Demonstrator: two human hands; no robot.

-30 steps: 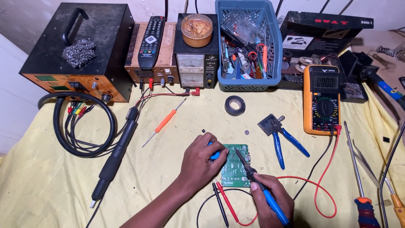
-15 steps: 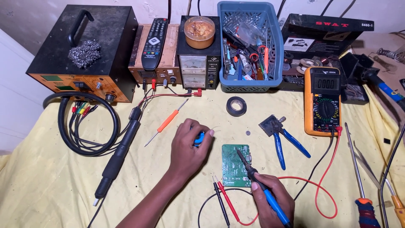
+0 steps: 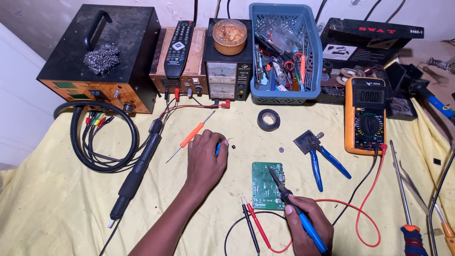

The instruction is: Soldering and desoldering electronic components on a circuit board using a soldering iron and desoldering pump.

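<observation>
Blue object [image 3: 217,149] mostly hidden under left hand [image 3: 204,159].

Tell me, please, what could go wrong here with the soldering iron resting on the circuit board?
The soldering iron in the right hand has its tip on the green circuit board; lingering there might scorch it. The left hand is off the board, so it may slide. The red and black probe leads beside the iron could melt.
</observation>
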